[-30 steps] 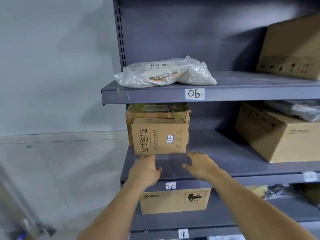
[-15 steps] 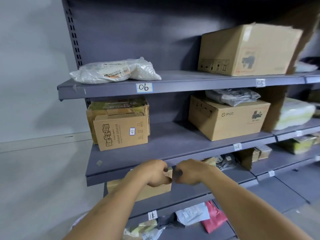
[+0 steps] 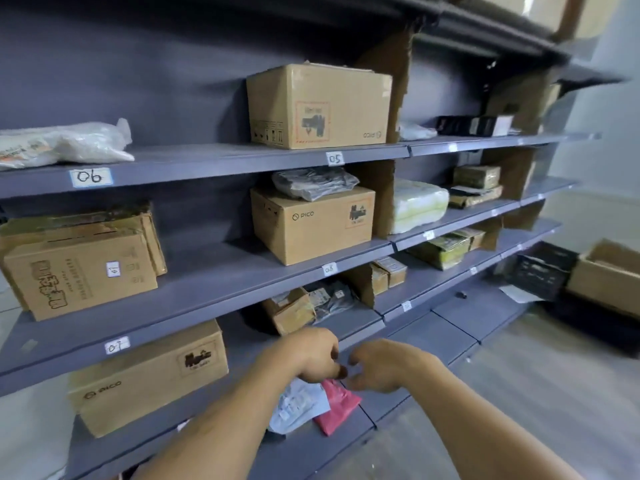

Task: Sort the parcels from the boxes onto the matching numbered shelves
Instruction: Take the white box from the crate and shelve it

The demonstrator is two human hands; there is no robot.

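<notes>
My left hand [image 3: 311,355] and my right hand [image 3: 384,365] hover close together in front of the lower shelves, fingers loosely curled, holding nothing. Left of them on the shelf marked 07 [image 3: 116,345] stands a small cardboard parcel [image 3: 79,275] with a white sticker, in front of a larger taped box. Just beneath my hands lie a pink parcel [image 3: 337,407] and a pale grey bag parcel [image 3: 298,407] on a low shelf. Far right on the floor are an open cardboard box [image 3: 606,275] and a black crate [image 3: 540,271].
Grey shelving runs left to right with labels 06 [image 3: 90,176], 05 [image 3: 334,158] and 08 [image 3: 329,269]. A white bag [image 3: 69,143] lies on 06, PICO boxes [image 3: 311,223] and other parcels fill the bays. Cardboard dividers separate bays. Floor lies at right.
My view has swung right along the shelving. Both hands have drawn back from the small parcel on shelf 07, met in front of me, and now sit slightly apart, lower down.
</notes>
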